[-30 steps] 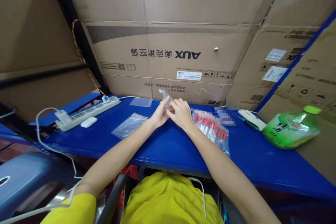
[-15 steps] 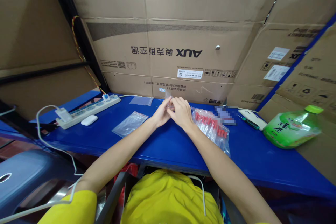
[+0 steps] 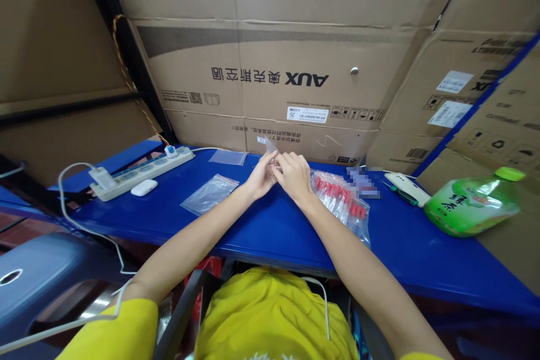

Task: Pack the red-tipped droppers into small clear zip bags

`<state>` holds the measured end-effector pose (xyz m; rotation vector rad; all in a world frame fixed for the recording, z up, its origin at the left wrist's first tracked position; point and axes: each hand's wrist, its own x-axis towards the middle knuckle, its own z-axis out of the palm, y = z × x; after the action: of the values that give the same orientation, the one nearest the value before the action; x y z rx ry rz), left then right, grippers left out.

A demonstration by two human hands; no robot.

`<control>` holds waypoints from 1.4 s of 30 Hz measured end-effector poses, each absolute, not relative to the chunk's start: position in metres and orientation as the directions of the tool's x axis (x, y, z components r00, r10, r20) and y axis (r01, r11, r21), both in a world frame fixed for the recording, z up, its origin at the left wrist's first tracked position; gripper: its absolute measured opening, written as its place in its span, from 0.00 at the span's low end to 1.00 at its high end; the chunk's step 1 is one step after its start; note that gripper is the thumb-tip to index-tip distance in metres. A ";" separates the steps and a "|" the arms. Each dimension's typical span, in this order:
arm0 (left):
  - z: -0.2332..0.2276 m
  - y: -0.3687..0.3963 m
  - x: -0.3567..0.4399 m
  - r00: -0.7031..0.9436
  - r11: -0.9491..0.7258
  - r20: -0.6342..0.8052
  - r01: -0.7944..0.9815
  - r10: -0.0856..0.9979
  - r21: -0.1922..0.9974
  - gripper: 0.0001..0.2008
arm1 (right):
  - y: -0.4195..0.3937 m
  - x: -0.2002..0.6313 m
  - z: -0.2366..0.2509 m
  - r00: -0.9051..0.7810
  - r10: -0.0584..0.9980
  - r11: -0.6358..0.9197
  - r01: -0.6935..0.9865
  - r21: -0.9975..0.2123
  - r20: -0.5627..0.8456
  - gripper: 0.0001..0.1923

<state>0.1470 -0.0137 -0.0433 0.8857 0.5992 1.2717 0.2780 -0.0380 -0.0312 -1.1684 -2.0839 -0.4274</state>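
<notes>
Since a second ago, both of my hands are sitting slightly farther out over the blue counter [image 3: 261,236], and the small clear bag [image 3: 270,147] between them is poking up less. My left hand [image 3: 260,178] and right hand [image 3: 295,177] are meeting fingertip to fingertip at the middle of the counter, fingers curled and pinched on the little bag, which I am holding raised off the surface, probably so that both thumbs can work its mouth; what is inside it is too small to tell. Just right of my right wrist, a larger bag of red-capped pieces [image 3: 342,203] is lying flat within easy reach. To the left, two empty clear bags [image 3: 210,194] are waiting, one near, one far. A power strip [image 3: 141,172] and a white earbud case [image 3: 144,187] are resting far left; a green bottle [image 3: 472,205] is lying on its side at right.
</notes>
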 end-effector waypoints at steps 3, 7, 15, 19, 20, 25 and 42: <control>-0.040 -0.014 0.144 0.187 0.048 0.084 -0.605 0.979 0.795 0.17 | -0.038 0.280 -0.031 -0.362 0.589 0.562 0.826 -0.045 0.723 0.06; -0.034 -0.016 0.142 0.245 0.096 0.086 -0.646 0.966 0.757 0.15 | -0.035 0.285 -0.031 -0.297 0.602 0.550 0.827 -0.115 0.741 0.05; -0.033 -0.021 0.144 0.322 0.192 0.056 -0.686 0.945 0.702 0.13 | -0.033 0.284 -0.035 -0.355 0.581 0.546 0.838 -0.027 0.732 0.09; -0.030 -0.018 0.140 0.272 0.156 0.056 -0.698 0.961 0.699 0.10 | -0.030 0.285 -0.032 -0.379 0.575 0.575 0.818 -0.029 0.725 0.05; -0.029 -0.016 0.138 0.239 0.132 0.062 -0.713 0.969 0.689 0.08 | -0.028 0.287 -0.031 -0.386 0.573 0.590 0.807 -0.037 0.723 0.05; -0.027 -0.002 0.121 0.019 -0.049 0.102 -0.776 0.995 0.629 0.11 | -0.010 0.300 -0.042 -0.317 0.641 0.543 0.831 -0.121 0.699 0.16; -0.025 0.008 0.105 -0.100 -0.043 -0.136 -0.927 0.986 0.373 0.19 | -0.006 0.294 -0.059 -0.471 0.833 0.470 0.879 0.077 0.292 0.11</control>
<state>0.1054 0.0082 -0.0248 0.1773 0.4218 1.6201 0.2940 -0.0058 -0.0590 -1.4809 -2.5038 -0.3195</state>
